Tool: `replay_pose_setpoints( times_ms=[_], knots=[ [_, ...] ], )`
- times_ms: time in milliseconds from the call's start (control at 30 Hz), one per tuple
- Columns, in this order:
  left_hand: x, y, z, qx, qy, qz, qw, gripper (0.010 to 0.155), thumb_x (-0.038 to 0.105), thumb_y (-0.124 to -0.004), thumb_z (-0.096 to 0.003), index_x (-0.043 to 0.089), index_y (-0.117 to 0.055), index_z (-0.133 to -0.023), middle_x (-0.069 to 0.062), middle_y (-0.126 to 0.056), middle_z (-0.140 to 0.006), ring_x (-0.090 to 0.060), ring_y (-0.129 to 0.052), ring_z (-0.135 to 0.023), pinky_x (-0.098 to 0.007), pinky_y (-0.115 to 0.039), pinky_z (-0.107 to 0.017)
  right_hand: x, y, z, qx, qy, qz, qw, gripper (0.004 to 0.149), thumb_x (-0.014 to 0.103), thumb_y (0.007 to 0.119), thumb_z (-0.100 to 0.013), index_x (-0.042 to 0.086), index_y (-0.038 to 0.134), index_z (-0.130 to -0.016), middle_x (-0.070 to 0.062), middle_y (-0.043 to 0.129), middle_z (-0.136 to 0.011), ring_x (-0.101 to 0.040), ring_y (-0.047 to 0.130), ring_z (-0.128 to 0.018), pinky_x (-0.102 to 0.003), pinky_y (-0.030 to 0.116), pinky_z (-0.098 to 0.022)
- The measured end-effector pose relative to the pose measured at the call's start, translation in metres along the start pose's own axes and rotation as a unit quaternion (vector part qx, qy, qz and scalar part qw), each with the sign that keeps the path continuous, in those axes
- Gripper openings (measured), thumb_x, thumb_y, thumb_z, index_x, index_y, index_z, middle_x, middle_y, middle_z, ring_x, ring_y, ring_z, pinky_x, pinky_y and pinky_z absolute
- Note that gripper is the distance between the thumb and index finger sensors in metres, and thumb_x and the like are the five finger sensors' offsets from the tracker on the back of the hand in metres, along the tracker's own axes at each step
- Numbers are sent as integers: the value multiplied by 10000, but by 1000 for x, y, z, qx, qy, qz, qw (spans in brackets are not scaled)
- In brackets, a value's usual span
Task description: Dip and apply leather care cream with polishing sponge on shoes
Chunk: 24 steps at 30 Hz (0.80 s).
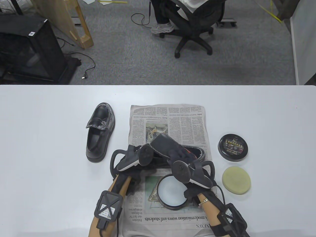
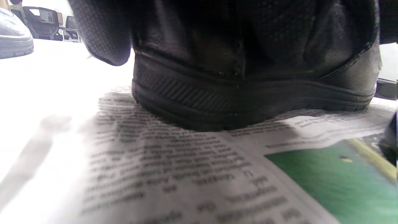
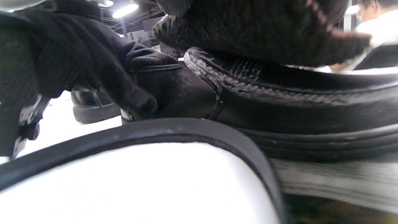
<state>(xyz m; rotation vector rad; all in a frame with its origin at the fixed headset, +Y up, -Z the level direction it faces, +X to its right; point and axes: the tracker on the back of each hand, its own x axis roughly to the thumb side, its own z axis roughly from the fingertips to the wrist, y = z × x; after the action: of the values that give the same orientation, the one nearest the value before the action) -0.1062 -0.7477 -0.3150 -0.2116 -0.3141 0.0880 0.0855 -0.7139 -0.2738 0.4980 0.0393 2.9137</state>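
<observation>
1. Watching left hand (image 1: 138, 158) grasp the shoe (image 1: 195, 151) heel mid-newspaper (image 1: 172, 118); right hand (image 1: 182, 158) clutches a dark cloth (image 1: 163, 142).
2. I note sponge (image 1: 236, 180) untouched near the table's (image 1: 37, 123) right edge; open tin (image 1: 171, 192) underhand risks tipping.

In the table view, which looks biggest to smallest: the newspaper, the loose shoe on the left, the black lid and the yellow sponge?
1. Newspaper, by far.
2. Loose shoe.
3. Lid and sponge: both round and nearly alike in size, so I won't rank them.
</observation>
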Motion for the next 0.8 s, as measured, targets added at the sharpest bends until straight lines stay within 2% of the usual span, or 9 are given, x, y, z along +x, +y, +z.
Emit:
replay_pose_setpoints(
  times_ms=[67,167,267,367,500,567,633,800],
  knots=[
    [0,0,0,2,0,1,1000,803,550,-857,-378,361,-566,-1102,-34,-704,-1186,-334,-756,-1038,-535,-723,-725,-10,5,-13,22,31,-11,999,495,354,477,-655,179,519,-1115,-140,607,-1147,-457,642,-1020,-607,577,-704],
    [0,0,0,5,3,-2,1000,793,556,-848,-385,360,-570,-1102,-35,-713,-1182,-331,-766,-1028,-532,-728,-717,-32,11,-22,45,77,37,995,497,356,473,-653,178,515,-1114,-123,602,-1148,-426,619,-1038,-604,563,-707],
    [0,0,0,5,5,-3,1000,784,560,-843,-391,362,-575,-1100,-44,-726,-1173,-334,-777,-1017,-528,-733,-709,-53,12,-15,54,107,56,991,496,351,482,-652,175,511,-1115,-120,570,-1154,-419,561,-1055,-598,534,-711],
    [0,0,0,6,7,-5,1000,780,564,-839,-394,363,-577,-1100,-49,-732,-1170,-338,-782,-1010,-526,-738,-703,-65,13,3,37,115,105,987,497,346,494,-648,171,498,-1113,-130,544,-1149,-432,572,-1041,-552,566,-715],
    [1,0,0,8,9,-6,1000,776,562,-839,-394,360,-580,-1098,-50,-736,-1167,-341,-783,-1007,-527,-737,-701,-61,16,27,10,87,161,983,503,332,524,-643,129,517,-1104,-172,578,-1112,-424,695,-978,-496,650,-695],
    [1,0,0,8,9,-4,1000,775,560,-840,-391,361,-584,-1095,-49,-738,-1165,-344,-783,-1007,-529,-736,-703,-50,17,41,-14,53,179,982,505,333,535,-640,99,556,-1087,-196,641,-1066,-413,793,-906,-464,731,-650],
    [1,0,0,7,8,-6,1000,774,560,-840,-389,362,-586,-1092,-44,-735,-1167,-340,-778,-1012,-530,-731,-710,-39,17,48,-31,20,171,985,507,337,542,-636,82,589,-1072,-207,702,-1022,-391,861,-844,-433,788,-606],
    [2,0,-1,2,2,-6,1000,771,552,-849,-381,368,-593,-1084,-32,-724,-1173,-334,-767,-1028,-531,-725,-721,-3,12,46,-63,-51,96,992,512,334,549,-633,67,594,-1067,-217,714,-1006,-385,876,-826,-427,798,-599]
  ],
)
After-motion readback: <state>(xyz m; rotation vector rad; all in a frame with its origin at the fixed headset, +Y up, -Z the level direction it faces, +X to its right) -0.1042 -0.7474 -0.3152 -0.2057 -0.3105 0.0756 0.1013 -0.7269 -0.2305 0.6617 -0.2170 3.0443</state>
